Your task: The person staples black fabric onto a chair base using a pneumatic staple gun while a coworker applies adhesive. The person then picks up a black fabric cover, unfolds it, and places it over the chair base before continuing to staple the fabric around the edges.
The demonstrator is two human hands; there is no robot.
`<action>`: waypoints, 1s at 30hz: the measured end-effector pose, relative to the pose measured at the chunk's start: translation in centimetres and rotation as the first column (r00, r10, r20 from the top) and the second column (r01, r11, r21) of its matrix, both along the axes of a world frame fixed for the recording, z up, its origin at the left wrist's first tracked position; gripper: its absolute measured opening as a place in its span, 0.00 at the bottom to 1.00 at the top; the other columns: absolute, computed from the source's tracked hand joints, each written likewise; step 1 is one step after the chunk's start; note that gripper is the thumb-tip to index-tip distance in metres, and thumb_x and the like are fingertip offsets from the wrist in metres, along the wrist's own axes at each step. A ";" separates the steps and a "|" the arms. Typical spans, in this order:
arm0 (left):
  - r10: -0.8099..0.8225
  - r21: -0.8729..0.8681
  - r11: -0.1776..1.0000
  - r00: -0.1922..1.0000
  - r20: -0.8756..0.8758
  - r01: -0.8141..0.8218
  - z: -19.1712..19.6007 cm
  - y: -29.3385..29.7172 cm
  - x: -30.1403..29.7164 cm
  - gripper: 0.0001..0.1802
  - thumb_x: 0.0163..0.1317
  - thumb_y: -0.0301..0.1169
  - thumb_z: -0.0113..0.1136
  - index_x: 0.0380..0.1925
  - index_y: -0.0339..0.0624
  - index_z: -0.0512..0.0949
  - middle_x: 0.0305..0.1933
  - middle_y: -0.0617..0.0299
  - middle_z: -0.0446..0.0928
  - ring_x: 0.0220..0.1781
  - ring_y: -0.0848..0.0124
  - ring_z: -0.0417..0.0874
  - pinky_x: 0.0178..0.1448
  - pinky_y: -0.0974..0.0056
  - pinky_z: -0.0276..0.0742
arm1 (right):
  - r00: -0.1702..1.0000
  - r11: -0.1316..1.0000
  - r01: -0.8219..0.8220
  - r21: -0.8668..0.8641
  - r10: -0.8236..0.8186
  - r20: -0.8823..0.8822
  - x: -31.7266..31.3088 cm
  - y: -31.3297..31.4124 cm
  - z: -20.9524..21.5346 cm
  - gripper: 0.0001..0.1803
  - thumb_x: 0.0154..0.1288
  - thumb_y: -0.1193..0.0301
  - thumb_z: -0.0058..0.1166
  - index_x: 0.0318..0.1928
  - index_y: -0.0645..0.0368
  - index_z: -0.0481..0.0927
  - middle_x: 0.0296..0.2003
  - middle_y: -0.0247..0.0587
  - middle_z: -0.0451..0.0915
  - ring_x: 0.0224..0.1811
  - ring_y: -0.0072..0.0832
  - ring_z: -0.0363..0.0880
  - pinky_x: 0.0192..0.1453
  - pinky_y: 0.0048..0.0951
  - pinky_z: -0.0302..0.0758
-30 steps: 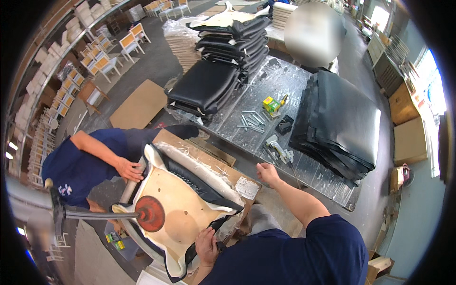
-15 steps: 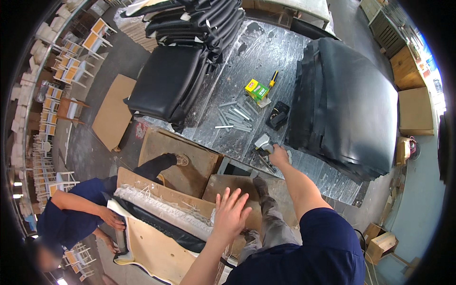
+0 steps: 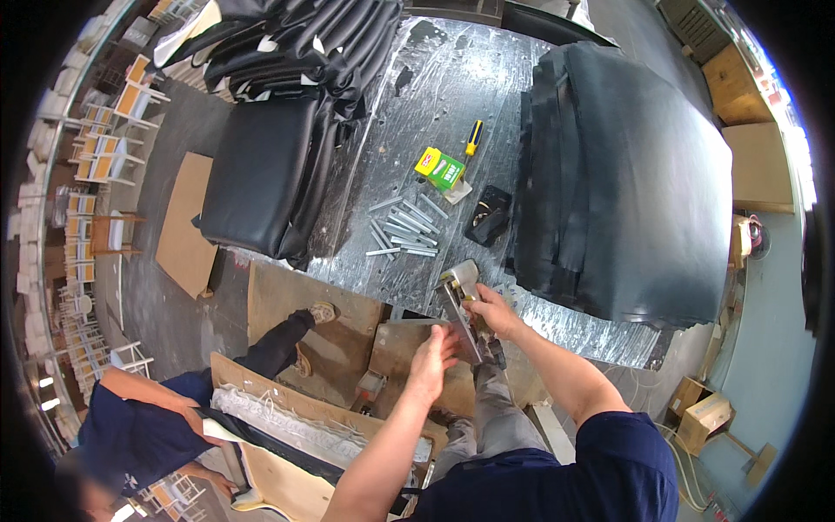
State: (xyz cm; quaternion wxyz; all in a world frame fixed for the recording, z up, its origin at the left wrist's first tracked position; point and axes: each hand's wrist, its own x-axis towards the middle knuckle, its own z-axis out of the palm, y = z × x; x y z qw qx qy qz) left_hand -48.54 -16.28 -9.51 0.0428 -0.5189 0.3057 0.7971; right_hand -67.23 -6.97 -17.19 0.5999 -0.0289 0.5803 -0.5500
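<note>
Around: staple strips [image 3: 402,230] and black covers [image 3: 631,174] lie on the table [image 3: 452,78].
Grip: my right hand [image 3: 491,311] clasps the staple gun [image 3: 458,304]; my left hand [image 3: 432,364], fingers spread, touches it.

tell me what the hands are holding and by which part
The right hand grips a metal staple gun around its handle near the head. The left hand touches its lower end, open-palmed, not clearly gripping.

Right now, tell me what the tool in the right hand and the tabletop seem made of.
Tool: bare silvery metal, by its dull grey shine; likely a staple gun. Tabletop: sheet metal, probably, scuffed and glaring where light hits. The right hand grips the tool.
</note>
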 end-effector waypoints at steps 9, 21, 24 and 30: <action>0.154 0.095 0.986 0.960 -0.235 -0.135 -0.3 2.2 -3.7 0.23 0.81 0.38 0.67 0.71 0.43 0.80 0.60 0.61 0.87 0.61 0.71 0.86 0.69 0.61 0.79 | 0.943 0.980 0.199 -0.015 -0.187 0.275 0.3 0.4 1.5 0.24 0.90 0.47 0.46 0.55 0.55 0.79 0.34 0.32 0.81 0.28 0.19 0.78 0.30 0.22 0.74; -0.330 -0.530 0.689 0.865 0.378 0.494 -11.7 -16.0 -20.7 0.21 0.81 0.42 0.61 0.54 0.32 0.85 0.39 0.54 0.91 0.28 0.64 0.90 0.29 0.57 0.85 | 0.960 0.961 0.232 -0.151 -0.202 0.193 -1.6 1.9 -2.6 0.23 0.89 0.44 0.48 0.52 0.52 0.76 0.32 0.30 0.76 0.29 0.21 0.74 0.34 0.27 0.74; -0.312 -0.488 0.582 0.733 0.604 0.650 -14.6 -18.3 -26.2 0.24 0.77 0.46 0.65 0.43 0.31 0.87 0.36 0.52 0.91 0.26 0.60 0.91 0.28 0.52 0.86 | 0.929 0.950 0.304 -0.068 -0.279 0.244 -0.5 3.3 -2.1 0.24 0.89 0.44 0.49 0.52 0.53 0.77 0.34 0.32 0.77 0.30 0.21 0.75 0.35 0.27 0.76; -0.212 -0.508 0.468 0.650 0.730 0.723 -16.5 -16.6 -28.9 0.21 0.68 0.40 0.66 0.41 0.28 0.88 0.37 0.43 0.91 0.30 0.54 0.94 0.36 0.51 0.90 | 0.874 0.904 0.421 -0.073 -0.382 0.301 0.6 5.5 -2.7 0.26 0.88 0.43 0.50 0.52 0.56 0.77 0.36 0.33 0.79 0.31 0.22 0.77 0.36 0.26 0.77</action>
